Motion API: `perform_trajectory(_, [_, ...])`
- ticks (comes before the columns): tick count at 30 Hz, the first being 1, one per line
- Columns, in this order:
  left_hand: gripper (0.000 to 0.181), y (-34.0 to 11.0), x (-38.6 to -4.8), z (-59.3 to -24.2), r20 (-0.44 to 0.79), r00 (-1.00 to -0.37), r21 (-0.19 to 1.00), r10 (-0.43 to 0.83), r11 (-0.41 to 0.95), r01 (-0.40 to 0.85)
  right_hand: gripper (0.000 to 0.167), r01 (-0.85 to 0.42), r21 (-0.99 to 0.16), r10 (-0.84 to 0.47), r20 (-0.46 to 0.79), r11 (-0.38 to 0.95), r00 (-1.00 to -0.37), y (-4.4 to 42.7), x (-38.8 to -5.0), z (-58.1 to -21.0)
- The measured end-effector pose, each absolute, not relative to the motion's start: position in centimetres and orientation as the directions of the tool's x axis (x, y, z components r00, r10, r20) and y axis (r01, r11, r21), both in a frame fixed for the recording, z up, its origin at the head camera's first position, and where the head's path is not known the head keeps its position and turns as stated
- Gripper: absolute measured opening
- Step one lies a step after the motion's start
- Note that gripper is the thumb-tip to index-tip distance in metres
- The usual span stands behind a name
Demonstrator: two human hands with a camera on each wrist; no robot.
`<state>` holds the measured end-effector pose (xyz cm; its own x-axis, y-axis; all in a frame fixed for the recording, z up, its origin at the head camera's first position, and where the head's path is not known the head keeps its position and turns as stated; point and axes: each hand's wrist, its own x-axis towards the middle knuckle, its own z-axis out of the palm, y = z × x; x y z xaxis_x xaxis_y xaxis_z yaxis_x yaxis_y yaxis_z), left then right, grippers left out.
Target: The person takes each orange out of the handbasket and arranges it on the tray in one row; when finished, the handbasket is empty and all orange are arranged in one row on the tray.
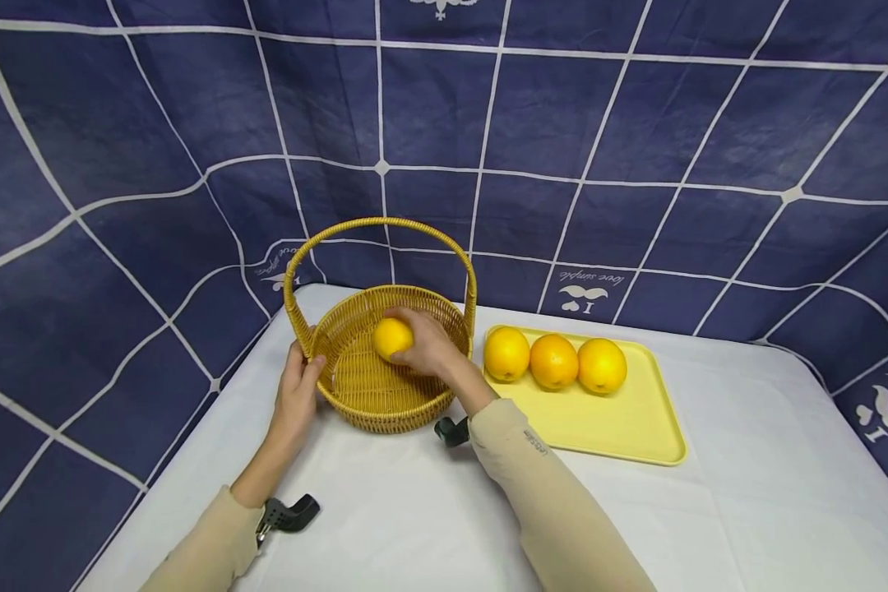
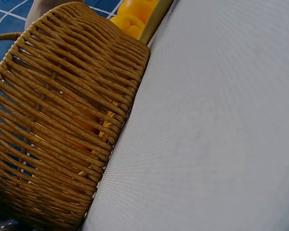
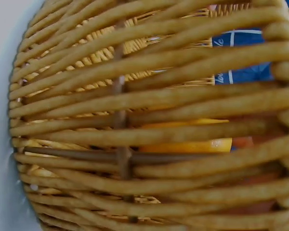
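A round woven wicker basket (image 1: 388,419) with a tall arched handle stands on the table. My left hand (image 1: 297,388) grips its left side near the foot of the handle, thumb over the rim. Inside the basket, my right hand (image 1: 427,344) holds an orange (image 1: 391,337), fingers curled over its far and right sides. Whether that orange touches the basket floor, I cannot tell. Close up, the basket wall (image 2: 62,115) fills much of the left wrist view. Through the weave in the right wrist view, part of the orange (image 3: 183,144) shows.
Right of the basket lies a yellow rectangular tray (image 1: 599,427). Three oranges (image 1: 554,362) sit in a row along its back left part. A white cloth (image 1: 407,510) covers the table, and a dark blue curtain with white lines (image 1: 533,222) hangs behind and at the sides.
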<state>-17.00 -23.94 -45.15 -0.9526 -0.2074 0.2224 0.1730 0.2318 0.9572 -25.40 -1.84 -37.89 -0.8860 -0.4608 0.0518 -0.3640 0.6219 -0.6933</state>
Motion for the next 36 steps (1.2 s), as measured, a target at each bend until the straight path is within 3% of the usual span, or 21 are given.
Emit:
perform_trajectory(11, [0.052,-23.7,-17.0,-45.4,0.211,-0.955,0.957,-0.210,0.242,0.158,0.072,-0.415,-0.634,-0.516,0.029,0.652,-0.856,-1.9,-23.9,-38.2])
perform_trajectory(16, [0.051,-23.6,-16.8,-45.5,0.209,-0.955,0.956,-0.209,0.251,0.154,0.070,-0.466,-0.633,-0.540,0.088,0.618,-0.837,-0.8,-22.6,-37.8])
perform_trajectory(27, [0.051,-23.9,-16.9,-44.9,0.210,-0.954,0.962,-0.216,0.220,0.162,0.068,-0.507,-0.673,-0.438,0.291,0.539,-0.851,2.1,-19.8,-36.3])
perform_trajectory(36, [0.052,-23.8,-17.0,-44.9,0.214,-0.954,0.963,-0.210,0.211,0.170,0.071,-0.516,-0.694,-0.375,0.364,0.501,-0.853,6.8,-17.8,-35.0])
